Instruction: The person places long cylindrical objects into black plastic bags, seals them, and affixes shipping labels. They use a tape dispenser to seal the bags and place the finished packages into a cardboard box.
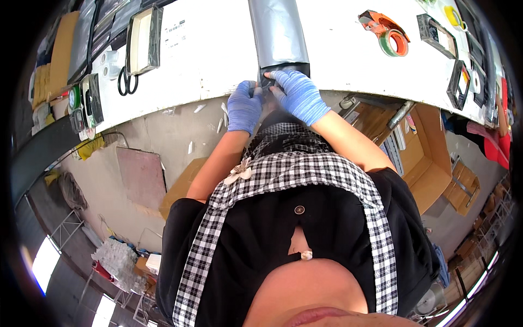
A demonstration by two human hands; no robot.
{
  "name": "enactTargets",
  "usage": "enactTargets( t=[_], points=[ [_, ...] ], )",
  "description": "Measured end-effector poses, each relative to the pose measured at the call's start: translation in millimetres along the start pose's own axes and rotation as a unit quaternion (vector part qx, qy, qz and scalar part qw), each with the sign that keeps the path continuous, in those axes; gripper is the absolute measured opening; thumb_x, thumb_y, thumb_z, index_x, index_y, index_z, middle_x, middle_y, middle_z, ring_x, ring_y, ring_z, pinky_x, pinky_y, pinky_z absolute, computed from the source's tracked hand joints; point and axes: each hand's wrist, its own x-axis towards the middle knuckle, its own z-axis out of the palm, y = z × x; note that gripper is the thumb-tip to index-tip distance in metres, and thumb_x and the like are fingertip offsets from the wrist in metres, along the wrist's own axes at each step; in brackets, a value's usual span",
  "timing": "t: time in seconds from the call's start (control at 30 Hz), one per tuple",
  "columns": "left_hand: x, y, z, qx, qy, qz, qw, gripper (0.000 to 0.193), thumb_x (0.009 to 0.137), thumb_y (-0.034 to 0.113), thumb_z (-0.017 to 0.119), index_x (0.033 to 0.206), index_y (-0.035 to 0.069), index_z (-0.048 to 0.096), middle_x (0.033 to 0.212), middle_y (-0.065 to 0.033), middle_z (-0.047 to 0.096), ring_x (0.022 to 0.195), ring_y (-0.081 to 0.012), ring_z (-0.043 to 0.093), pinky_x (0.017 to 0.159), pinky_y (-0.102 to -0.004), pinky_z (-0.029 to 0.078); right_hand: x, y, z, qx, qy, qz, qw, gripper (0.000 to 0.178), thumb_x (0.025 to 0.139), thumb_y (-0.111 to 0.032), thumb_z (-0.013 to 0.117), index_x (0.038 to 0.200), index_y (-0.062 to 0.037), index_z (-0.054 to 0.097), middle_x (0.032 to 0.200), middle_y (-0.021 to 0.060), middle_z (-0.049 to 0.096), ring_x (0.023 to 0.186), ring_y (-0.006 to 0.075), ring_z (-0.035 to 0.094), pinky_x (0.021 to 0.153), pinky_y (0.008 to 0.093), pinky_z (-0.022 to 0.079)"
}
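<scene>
A silver-grey plastic mailing bag (279, 34) lies lengthwise on the white table (212, 54), its black-lined end at the near edge. Both my hands wear blue knitted gloves. My right hand (300, 97) is closed with its fingertips pinching the black end of the bag. At the bag's left corner, my left hand (244, 108) is closed too, thumb and fingers pressed together on its edge. Thin see-through plastic (269, 101) hangs blurred between the hands; which fingers hold it I cannot tell.
An orange tape dispenser (385, 34) lies at the right, near black-framed boxes (437, 36). On the left are black-handled scissors (127, 82) beside an open tray-like box (144, 41). Below the table stands an open cardboard box (430, 158). Another person's red garment (498, 143) shows far right.
</scene>
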Motion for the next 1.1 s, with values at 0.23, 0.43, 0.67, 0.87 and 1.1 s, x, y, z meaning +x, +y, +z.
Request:
enactTargets(
  t=[0.23, 0.43, 0.67, 0.87, 1.1],
  points=[
    [-19, 23, 9, 0.16, 0.095, 0.162, 0.969, 0.027, 0.082, 0.008, 0.072, 0.104, 0.001, 0.057, 0.072, -0.0012, 0.06, 0.063, -0.0104, 0.056, 0.061, -0.0247, 0.048, -6, 13, 18, 0.051, 0.017, -0.044, 0.998, 0.03, 0.088, -0.013, 0.061, 0.117, -0.0141, 0.065, 0.098, 0.0129, 0.065, 0.094, 0.0305, 0.062, 0.088, 0.0402, 0.05],
    [-23, 17, 8, 0.121, 0.119, 0.162, 0.972, 0.024, 0.081, 0.01, 0.072, 0.099, 0.002, 0.058, 0.072, -0.0029, 0.062, 0.063, -0.0114, 0.056, 0.062, -0.027, 0.049, -2, 20, 27, 0.084, -0.033, -0.013, 0.996, 0.037, 0.088, -0.011, 0.059, 0.122, -0.0227, 0.064, 0.101, 0.012, 0.063, 0.097, 0.0291, 0.06, 0.094, 0.039, 0.048],
    [-21, 17, 2, 0.173, 0.112, 0.153, 0.967, 0.023, 0.083, 0.014, 0.072, 0.097, 0.001, 0.06, 0.069, -0.0024, 0.063, 0.063, -0.0103, 0.06, 0.061, -0.0267, 0.05, 0, 12, 28, 0.16, -0.054, 0.094, 0.981, 0.035, 0.087, -0.009, 0.059, 0.118, -0.0252, 0.064, 0.098, 0.0085, 0.064, 0.094, 0.0247, 0.063, 0.092, 0.0354, 0.05],
    [-18, 16, 2, -0.098, 0.041, 0.016, 0.994, 0.014, 0.087, 0.009, 0.069, 0.098, 0.004, 0.061, 0.077, -0.0005, 0.064, 0.068, -0.009, 0.063, 0.057, -0.0243, 0.05, 6, 12, 27, 0.241, -0.031, 0.139, 0.96, 0.028, 0.086, -0.005, 0.061, 0.113, -0.0133, 0.064, 0.093, 0.0079, 0.064, 0.088, 0.0207, 0.064, 0.086, 0.0325, 0.051],
    [-14, 9, -9, -0.203, -0.016, -0.055, 0.977, 0.013, 0.088, 0.003, 0.067, 0.101, 0.005, 0.063, 0.083, -0.0016, 0.065, 0.072, -0.0088, 0.063, 0.057, -0.0217, 0.05, 10, 7, 34, 0.175, 0.001, 0.121, 0.977, 0.021, 0.085, -0.021, 0.07, 0.106, -0.0214, 0.069, 0.101, 0.0096, 0.065, 0.094, 0.0273, 0.064, 0.087, 0.039, 0.052]
  ],
)
